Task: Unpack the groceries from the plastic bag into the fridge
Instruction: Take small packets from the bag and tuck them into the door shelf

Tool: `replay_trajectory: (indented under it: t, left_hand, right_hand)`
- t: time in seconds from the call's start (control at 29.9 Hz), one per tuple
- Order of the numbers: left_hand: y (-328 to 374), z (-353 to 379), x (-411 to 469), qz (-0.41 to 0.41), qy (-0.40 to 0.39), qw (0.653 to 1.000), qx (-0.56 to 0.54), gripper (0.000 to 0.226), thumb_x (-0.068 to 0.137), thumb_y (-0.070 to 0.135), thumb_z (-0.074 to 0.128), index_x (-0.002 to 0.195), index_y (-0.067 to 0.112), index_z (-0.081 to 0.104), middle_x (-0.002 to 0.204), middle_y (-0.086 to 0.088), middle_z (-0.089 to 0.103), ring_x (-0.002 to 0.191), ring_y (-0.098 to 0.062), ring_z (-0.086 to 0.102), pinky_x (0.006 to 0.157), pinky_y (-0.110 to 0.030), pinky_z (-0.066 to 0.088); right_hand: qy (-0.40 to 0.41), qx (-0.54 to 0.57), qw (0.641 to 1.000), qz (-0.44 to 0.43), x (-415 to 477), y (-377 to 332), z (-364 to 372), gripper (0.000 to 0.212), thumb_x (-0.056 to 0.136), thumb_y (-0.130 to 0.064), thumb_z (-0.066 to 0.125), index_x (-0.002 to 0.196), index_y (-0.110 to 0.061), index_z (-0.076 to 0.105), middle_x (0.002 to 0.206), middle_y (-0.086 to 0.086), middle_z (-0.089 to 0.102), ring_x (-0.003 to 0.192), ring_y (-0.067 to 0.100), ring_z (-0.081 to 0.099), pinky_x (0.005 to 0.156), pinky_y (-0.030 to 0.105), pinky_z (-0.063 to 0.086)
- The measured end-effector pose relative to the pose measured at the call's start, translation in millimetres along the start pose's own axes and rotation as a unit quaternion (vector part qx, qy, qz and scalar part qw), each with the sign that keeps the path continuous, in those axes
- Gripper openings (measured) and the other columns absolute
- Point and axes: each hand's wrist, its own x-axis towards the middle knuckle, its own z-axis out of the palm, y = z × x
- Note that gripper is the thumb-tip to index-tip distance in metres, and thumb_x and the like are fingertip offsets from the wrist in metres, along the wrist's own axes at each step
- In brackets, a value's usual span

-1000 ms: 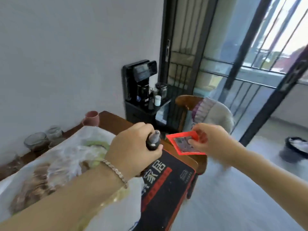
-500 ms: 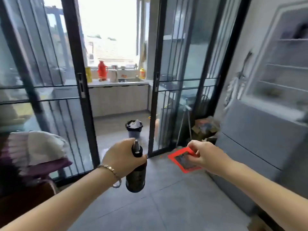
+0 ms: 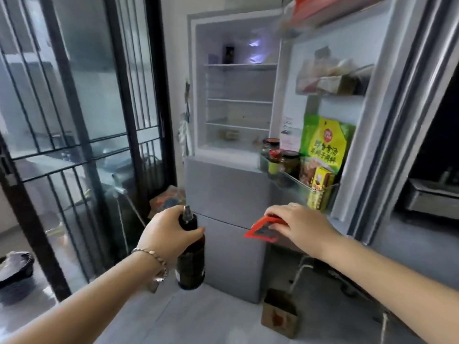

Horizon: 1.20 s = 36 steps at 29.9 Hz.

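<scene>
**Now at the open fridge, a bottle in one hand and a packet in the other**

Plainly both hands are loaded. The left hand (image 3: 171, 234), at about 7 o'clock in the view, has its fingers curled round the neck and shoulder of a dark bottle (image 3: 191, 266) that hangs upright below it. The right hand (image 3: 295, 224), at about 5 o'clock, pinches a flat red-edged packet (image 3: 260, 230) by its upper edge. Both are held just short of the fridge (image 3: 223, 192), whose upper compartment stands open at 12 o'clock.

The bottle looks rigid, smooth and fairly heavy, and probably breakable. A neck grip will carry it, but a hand under the base would be safer when setting it down. The door rack (image 3: 298, 181) at 3 o'clock already holds jars (image 3: 289, 165) and a green pouch (image 3: 323, 140), so room there looks tight. The packet seems light and floppy, and an edge pinch is enough for it.

Much is unclear. The plastic bag is out of view. The right hand covers part of the packet, and its print is blurred. The bottle's label cannot be read. Items deep on the shelves are too soft to name, and the door's top is cut off.
</scene>
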Motion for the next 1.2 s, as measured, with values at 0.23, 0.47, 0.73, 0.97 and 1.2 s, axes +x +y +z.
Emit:
replay_trajectory:
  t: [0.23,0.47,0.73,0.97,1.2]
  left_hand:
    - [26,61,150,0.116,-0.045,0.99,-0.072,0.026,0.072,0.029,0.075,0.066,0.014,0.055,0.064,0.003,0.059,0.066,-0.017,0.056,0.058,-0.025,0.042]
    - [128,107,271,0.27,-0.054,0.941,-0.194,0.024,0.076,0.029,0.073,0.074,0.011,0.056,0.067,0.001,0.056,0.069,-0.02,0.055,0.061,-0.024,0.039]
    - [173,189,315,0.306,-0.171,0.918,-0.186,0.027,0.081,0.034,0.068,0.089,0.015,0.052,0.083,0.001,0.052,0.079,-0.014,0.048,0.069,-0.021,0.034]
    - [184,215,318,0.313,-0.186,0.917,-0.164,0.038,0.082,0.035,0.067,0.108,0.008,0.057,0.102,-0.01,0.066,0.094,-0.022,0.059,0.074,-0.022,0.038]
    - [152,226,301,0.339,-0.23,0.912,-0.036,0.057,0.074,0.051,0.069,0.116,0.018,0.049,0.112,-0.001,0.053,0.1,-0.017,0.052,0.086,-0.027,0.043]
  right_hand:
    - [0.051,0.017,0.995,0.087,73,71,-31,0.026,0.091,-0.015,0.056,0.117,-0.016,0.061,0.115,0.0,0.06,0.11,0.016,0.052,0.088,0.016,0.032]
    - [0.051,-0.073,0.982,0.167,104,133,-64,0.034,0.089,-0.01,0.058,0.123,-0.011,0.058,0.126,0.004,0.056,0.123,0.02,0.047,0.101,0.017,0.027]
    - [0.061,-0.175,0.983,0.017,107,169,-52,0.035,0.076,-0.004,0.041,0.098,-0.006,0.069,0.101,0.009,0.068,0.103,0.013,0.048,0.099,0.029,0.034]
    - [0.056,-0.209,0.975,-0.055,106,190,-47,0.034,0.065,0.008,0.051,0.09,-0.006,0.07,0.097,0.008,0.07,0.103,0.015,0.049,0.1,0.031,0.035]
    - [0.056,-0.205,0.969,-0.122,101,204,-46,0.026,0.08,0.003,0.049,0.097,-0.005,0.068,0.103,0.01,0.069,0.109,0.019,0.052,0.098,0.033,0.044]
